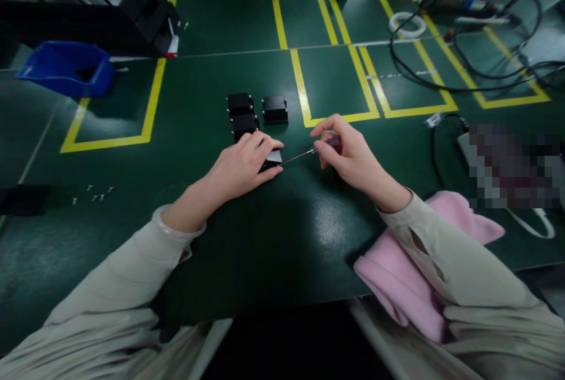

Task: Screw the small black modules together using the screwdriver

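Screwdriver [311, 151] pinched in the right hand [348, 156] has its tip at the small black box [271, 159] gripped by the left hand [241, 168], seemingly mid-fastening, needing steady turning.

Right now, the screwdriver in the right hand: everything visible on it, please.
The screwdriver is small, with a dark reddish, translucent-looking handle and a thin metal shaft. The right hand pinches the handle between its fingertips. It lies nearly level, its tip pointing left to the small black part that the left hand presses on the green table.
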Motion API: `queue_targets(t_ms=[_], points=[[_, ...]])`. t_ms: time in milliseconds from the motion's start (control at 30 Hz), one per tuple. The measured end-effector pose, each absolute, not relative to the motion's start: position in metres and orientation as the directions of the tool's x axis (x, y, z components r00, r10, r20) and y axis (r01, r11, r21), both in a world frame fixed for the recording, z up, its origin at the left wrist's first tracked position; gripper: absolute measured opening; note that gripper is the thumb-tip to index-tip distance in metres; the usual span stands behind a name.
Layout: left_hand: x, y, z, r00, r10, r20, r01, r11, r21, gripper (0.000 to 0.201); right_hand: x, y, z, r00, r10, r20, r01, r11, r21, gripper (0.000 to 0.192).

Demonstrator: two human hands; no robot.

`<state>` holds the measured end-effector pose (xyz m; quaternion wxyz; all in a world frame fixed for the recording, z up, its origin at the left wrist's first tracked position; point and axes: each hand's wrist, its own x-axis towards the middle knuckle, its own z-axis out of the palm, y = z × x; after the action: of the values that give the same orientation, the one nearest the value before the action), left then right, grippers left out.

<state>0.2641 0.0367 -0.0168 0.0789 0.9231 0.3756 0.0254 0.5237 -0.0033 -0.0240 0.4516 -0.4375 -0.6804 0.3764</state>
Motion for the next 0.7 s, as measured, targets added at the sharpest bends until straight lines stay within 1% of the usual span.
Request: queue_targets(t_ms=[67, 200, 300, 367, 567, 700], points=[[0.2641, 0.0365, -0.0166, 0.717, 0.697, -0.01, 0.688, -0.705, 0.171, 0.045, 0.5238, -0.0032, -0.0245, -0.207, 0.938, 0.278, 0.262, 0.327, -0.908, 0.012], [0.2645, 0.0365, -0.016, 0.715, 0.699, -0.02, 0.691, -0.702, 0.172, 0.045, 0.5244, -0.0031, -0.024, -0.246, 0.945, 0.215, 0.265, 0.279, -0.923, 0.014], [0.2649, 0.0367, -0.0157, 0.713, 0.701, -0.025, 0.694, -0.701, 0.166, 0.046, 0.5242, -0.0033, -0.0244, -0.239, 0.936, 0.259, 0.25, 0.317, -0.915, 0.011], [0.2652, 0.0367, -0.0156, 0.711, 0.702, -0.028, 0.697, -0.699, 0.163, 0.046, 0.524, -0.0034, -0.0248, -0.224, 0.931, 0.289, 0.252, 0.341, -0.906, 0.013], [0.2656, 0.0365, -0.0157, 0.707, 0.707, -0.026, 0.7, -0.695, 0.163, 0.045, 0.5239, -0.0032, -0.0249, -0.238, 0.943, 0.233, 0.262, 0.294, -0.919, 0.017], [0.2652, 0.0368, -0.0161, 0.713, 0.701, -0.021, 0.694, -0.701, 0.162, 0.046, 0.5229, -0.0039, -0.0256, -0.201, 0.936, 0.29, 0.253, 0.335, -0.907, 0.011]])
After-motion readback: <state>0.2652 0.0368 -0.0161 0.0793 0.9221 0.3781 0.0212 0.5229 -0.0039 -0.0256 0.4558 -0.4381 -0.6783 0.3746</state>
